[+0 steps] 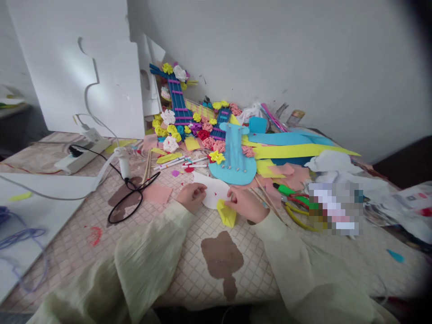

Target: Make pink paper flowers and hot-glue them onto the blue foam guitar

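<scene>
My left hand (192, 196) is closed, its fingers pinching the left edge of a white paper cut-out (212, 191) that lies on the tablecloth. My right hand (245, 203) is also closed, pressing the cut-out's right side and gripping a folded yellow paper piece (227, 213) just below it. Both arms wear pale green sleeves. Just beyond the hands lies a light blue guitar-shaped cut-out (232, 164).
A blue guitar model with paper flowers (177, 101) leans against the wall. Markers (178, 161), wooden sticks (147, 165), a glue gun (123, 162) with black cable, a power strip (83, 155), scissors and pliers (297, 209), paper strips and white foam boards (84, 67) crowd the table.
</scene>
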### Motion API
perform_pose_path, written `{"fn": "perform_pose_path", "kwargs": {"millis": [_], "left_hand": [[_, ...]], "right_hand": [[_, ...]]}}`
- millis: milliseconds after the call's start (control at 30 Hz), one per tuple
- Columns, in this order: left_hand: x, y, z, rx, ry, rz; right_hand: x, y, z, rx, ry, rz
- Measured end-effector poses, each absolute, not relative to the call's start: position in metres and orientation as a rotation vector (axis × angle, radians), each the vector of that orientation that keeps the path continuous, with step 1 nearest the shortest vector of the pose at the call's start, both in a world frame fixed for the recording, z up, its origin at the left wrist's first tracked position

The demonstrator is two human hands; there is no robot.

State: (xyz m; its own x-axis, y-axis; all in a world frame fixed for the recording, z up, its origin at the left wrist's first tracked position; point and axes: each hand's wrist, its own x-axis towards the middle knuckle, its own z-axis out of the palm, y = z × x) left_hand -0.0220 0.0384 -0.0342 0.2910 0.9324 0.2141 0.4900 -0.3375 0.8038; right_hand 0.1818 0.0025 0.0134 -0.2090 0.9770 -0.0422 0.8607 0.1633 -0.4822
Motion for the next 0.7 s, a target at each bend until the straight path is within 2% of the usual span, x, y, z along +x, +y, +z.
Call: {"fn": "perform_pose_path", "kwargs": {"millis": [133, 267, 400, 600, 700], "left_hand": [[-0.022, 0.037, -0.029, 1.820, 1.246, 0.976], [-0.015, 0.029, -0.021, 1.670, 1.102, 0.984], [-0.001, 0.019, -0.017, 1.479, 0.956, 0.926], [0.001, 0.025, -0.018, 1.291, 0.971, 0.887], [-0.001, 0.034, -0.017, 1.298, 0.996, 0.831]], "right_hand": [[0.188, 0.006, 0.019, -1.601, -2.016, 0.828], [0.181, 0.011, 0.022, -1.310, -1.460, 1.033], [0.165, 0.014, 0.013, -1.250, -1.301, 0.991], [0.165, 0.011, -0.001, -1.133, -1.380, 1.036], [0.176, 0.012, -0.004, -1.026, -1.679, 0.769]]}}
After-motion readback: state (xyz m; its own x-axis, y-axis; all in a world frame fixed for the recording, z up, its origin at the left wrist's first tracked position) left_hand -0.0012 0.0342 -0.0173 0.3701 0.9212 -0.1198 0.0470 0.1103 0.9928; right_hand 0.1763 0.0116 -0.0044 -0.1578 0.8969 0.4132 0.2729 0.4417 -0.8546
